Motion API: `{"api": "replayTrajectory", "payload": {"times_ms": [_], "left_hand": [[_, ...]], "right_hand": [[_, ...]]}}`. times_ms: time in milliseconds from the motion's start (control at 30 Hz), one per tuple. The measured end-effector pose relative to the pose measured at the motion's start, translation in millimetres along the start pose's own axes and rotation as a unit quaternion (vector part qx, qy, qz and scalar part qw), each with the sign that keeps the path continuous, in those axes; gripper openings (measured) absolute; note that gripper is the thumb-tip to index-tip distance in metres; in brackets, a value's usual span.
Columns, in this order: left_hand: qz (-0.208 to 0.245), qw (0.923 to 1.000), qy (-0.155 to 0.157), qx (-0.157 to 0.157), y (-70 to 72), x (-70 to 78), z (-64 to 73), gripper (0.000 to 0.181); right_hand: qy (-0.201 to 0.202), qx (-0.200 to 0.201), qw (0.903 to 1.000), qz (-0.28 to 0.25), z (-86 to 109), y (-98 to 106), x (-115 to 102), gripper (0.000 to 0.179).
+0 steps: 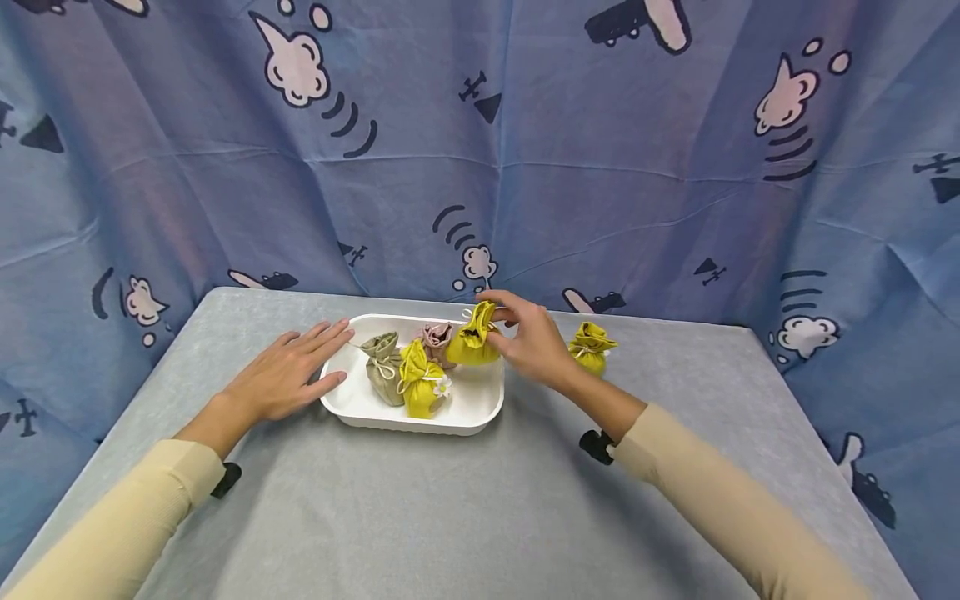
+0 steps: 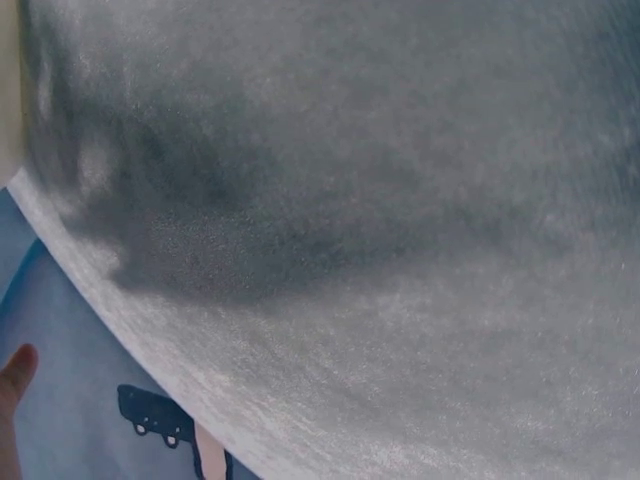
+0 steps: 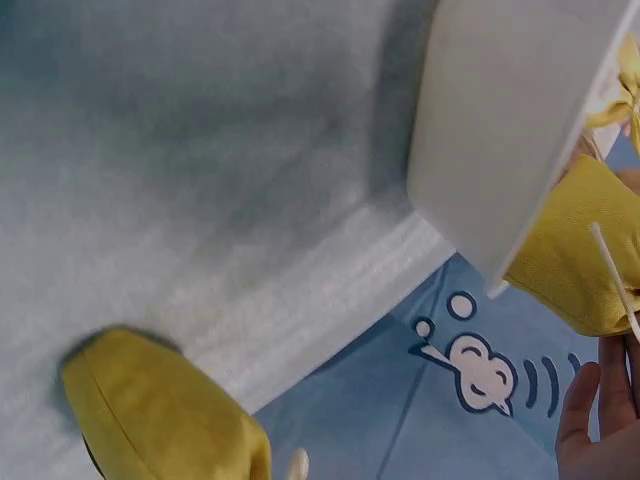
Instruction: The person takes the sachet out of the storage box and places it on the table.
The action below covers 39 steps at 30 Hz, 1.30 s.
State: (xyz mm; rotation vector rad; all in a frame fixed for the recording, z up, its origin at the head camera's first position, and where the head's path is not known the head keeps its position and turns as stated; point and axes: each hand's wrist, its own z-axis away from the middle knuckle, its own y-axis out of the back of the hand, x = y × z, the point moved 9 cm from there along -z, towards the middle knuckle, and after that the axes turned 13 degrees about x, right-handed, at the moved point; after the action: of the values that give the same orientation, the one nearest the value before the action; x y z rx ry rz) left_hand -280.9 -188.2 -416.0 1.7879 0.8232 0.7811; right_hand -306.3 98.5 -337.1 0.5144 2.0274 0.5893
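My right hand (image 1: pixel 534 342) pinches a yellow drawstring pouch (image 1: pixel 472 350) by its gathered top, over the right part of a white tray (image 1: pixel 442 425). In the right wrist view, the pouch (image 3: pixel 575 250) overlaps the tray's edge. My left hand (image 1: pixel 281 375) lies at the tray's left rim with fingers extended; only a fingertip (image 2: pixel 20 365) shows in the left wrist view. Inside the tray are a grey-green pouch (image 1: pixel 384 379), a yellow pouch with a white flower (image 1: pixel 418 392) and a dusty pink pouch (image 1: pixel 437 335) behind them.
Another yellow pouch (image 1: pixel 591 354) stands on the grey cloth-covered table (image 1: pixel 420 508), right of the tray and beyond my right wrist. A blue printed curtain (image 1: pixel 420 125) hangs behind the table's back edge.
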Motion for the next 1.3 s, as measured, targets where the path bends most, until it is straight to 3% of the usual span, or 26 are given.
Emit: {"api": "replayTrajectory", "payload": {"times_ms": [267, 467, 833, 1300], "left_hand": [[0.000, 1.0000, -0.001, 0.001, 0.7, 0.2, 0.3, 0.066], [0.000, 1.0000, 0.000, -0.002, -0.9, -0.2, 0.3, 0.066], [0.003, 0.9999, -0.006, 0.015, 1.6, 0.2, 0.4, 0.066], [-0.001, 0.9999, -0.006, 0.009, -1.3, -1.7, 0.9, 0.066]], "right_hand": [[0.010, 0.020, 0.9996, 0.017, -11.1, 22.6, -9.4, 0.054], [-0.008, 0.028, 0.9992, 0.029, -14.5, 41.1, -5.5, 0.053], [-0.003, 0.038, 0.9985, 0.038, -19.7, 70.2, 1.0, 0.053], [-0.012, 0.055, 0.9975, 0.043, -14.2, 85.3, 23.0, 0.050]]}}
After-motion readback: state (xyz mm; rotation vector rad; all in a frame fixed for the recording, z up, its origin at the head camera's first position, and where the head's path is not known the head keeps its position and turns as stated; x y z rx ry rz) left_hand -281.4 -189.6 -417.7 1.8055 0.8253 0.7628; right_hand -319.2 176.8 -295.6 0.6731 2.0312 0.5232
